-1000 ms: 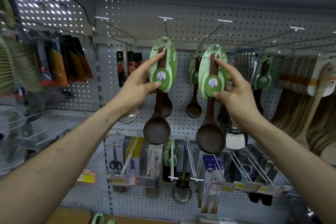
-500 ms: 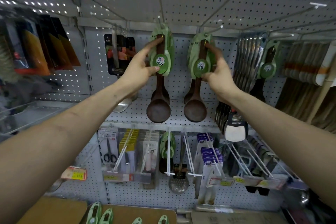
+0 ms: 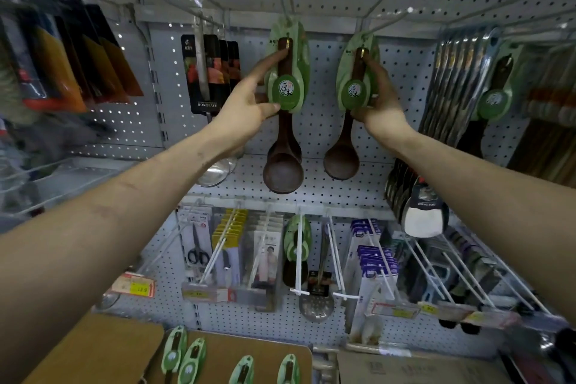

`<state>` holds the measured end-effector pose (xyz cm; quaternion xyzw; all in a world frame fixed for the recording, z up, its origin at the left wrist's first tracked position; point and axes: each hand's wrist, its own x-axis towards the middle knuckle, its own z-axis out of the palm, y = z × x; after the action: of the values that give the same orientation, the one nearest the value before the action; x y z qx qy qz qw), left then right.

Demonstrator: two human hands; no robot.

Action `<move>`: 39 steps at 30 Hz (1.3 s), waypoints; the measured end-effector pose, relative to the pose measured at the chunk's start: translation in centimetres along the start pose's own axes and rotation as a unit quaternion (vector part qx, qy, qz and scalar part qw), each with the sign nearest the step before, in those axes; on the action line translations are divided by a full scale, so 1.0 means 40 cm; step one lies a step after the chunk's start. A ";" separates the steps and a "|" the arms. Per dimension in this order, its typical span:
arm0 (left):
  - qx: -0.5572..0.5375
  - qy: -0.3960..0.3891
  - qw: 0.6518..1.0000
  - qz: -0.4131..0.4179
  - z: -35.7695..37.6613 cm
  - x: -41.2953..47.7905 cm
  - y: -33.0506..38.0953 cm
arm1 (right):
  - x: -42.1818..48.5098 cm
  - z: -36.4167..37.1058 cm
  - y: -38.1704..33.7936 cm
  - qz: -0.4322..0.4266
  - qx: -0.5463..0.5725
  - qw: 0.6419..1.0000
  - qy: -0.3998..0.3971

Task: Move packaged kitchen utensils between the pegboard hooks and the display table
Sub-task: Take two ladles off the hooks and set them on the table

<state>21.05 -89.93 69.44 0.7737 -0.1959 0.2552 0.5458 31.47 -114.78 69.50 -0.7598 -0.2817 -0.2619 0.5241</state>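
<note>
Overhead, left hand (image 3: 246, 112) and right hand (image 3: 381, 104) pinch packaged ladles (image 3: 283, 176).

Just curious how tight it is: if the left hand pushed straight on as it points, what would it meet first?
The left hand grips a packaged ladle; likely a second ladle behind it first, then the pegboard. Depth unclear.

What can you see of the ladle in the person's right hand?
The ladle is dark brown, wood by its look, with a round bowl at the bottom. A pale green leaf-shaped card with a darker oval label covers its handle. It hangs roughly upright, its top at a wire hook. The right hand grips the card.
</note>
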 end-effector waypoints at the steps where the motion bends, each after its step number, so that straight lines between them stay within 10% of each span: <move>1: -0.006 -0.006 1.000 -0.008 0.001 -0.010 -0.003 | -0.008 0.000 0.003 0.019 -0.007 1.000 -0.015; 14: 0.134 -0.007 0.985 -0.112 0.026 -0.357 0.009 | -0.350 -0.046 -0.046 0.069 -0.132 0.973 -0.179; 24: 0.430 -0.038 0.897 -0.096 -0.069 -0.740 -0.028 | -0.748 0.143 -0.228 -0.007 -0.256 0.936 -0.242; 39: 0.401 -0.143 0.891 -0.156 -0.262 -1.301 -0.196 | -1.299 0.509 -0.324 0.123 -0.288 0.899 -0.304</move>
<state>-17.55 -76.17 34.79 0.9755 -0.0295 0.1109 0.1878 -12.12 -99.77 35.51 -0.9490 -0.2438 -0.0211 0.1988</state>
